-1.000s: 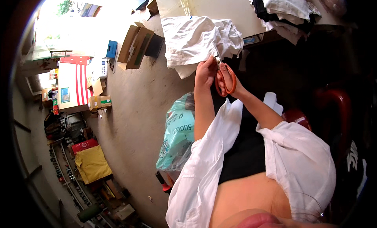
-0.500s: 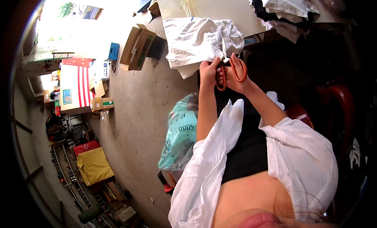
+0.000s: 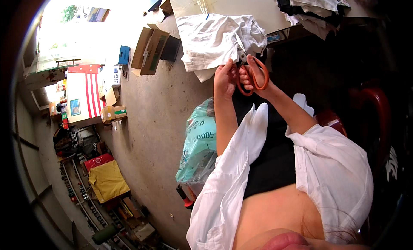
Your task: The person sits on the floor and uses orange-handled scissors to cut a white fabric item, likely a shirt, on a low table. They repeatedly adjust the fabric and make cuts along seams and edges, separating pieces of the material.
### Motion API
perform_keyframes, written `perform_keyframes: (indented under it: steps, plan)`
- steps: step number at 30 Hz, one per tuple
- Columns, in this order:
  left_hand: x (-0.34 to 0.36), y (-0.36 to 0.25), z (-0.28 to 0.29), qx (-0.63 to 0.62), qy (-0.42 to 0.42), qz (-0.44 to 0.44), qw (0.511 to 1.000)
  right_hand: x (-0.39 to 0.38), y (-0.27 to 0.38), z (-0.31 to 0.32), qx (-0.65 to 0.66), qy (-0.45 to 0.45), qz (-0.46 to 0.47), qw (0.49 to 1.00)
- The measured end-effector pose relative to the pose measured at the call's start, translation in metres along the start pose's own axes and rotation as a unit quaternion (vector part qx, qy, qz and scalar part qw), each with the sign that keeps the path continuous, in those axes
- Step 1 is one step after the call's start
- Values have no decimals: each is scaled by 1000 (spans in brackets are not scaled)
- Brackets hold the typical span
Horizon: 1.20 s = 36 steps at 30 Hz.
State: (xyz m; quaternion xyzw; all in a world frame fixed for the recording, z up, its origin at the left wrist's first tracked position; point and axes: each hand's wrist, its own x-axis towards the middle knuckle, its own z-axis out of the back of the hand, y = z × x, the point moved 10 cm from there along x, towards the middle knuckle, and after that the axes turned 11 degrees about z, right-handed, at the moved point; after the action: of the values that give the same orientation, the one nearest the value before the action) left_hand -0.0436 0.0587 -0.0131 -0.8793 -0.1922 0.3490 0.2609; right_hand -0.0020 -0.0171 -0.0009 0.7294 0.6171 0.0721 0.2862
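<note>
A white cloth garment [image 3: 206,41] lies over the near edge of the table, its lower part hanging toward me. My left hand [image 3: 225,81] is closed, pinching the hanging edge of this cloth. Just beside it, my right hand [image 3: 269,90] is closed on a pair of scissors with orange-red handles [image 3: 265,81], thumb in one loop and fingers in the other. The metal blades [image 3: 241,44] point away from me at the cloth, slightly apart. Whether they have fabric between them I cannot tell.
The pale table [image 3: 241,2] carries a pile of white and black cloth [image 3: 316,6] at the far right. A teal plastic bag [image 3: 200,140] stands left of my lap. An open cardboard box [image 3: 150,49] is on the floor; a dark red chair [image 3: 380,125] is at right.
The scissors' blades now show more, held apart against the cloth. My left hand has shifted slightly, away from the scissors' pivot.
</note>
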Motion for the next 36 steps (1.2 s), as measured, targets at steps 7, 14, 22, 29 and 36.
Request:
perform_keyframes:
  steps: [7,14,22,29,36]
  plan:
    - [14,3,-11,32,-49,47,997,-4,9,-7,-73,6,53,996]
    - [-5,1,-18,161,-112,-7,980,8,1,-2,80,66,29,994]
    - [-27,9,-35,52,-41,20,998,5,15,1,7,-22,65,998]
    - [-33,13,-45,30,42,5,999,3,19,8,7,-15,56,998]
    - [-42,18,-41,99,22,-12,995,3,42,0,-71,8,99,993]
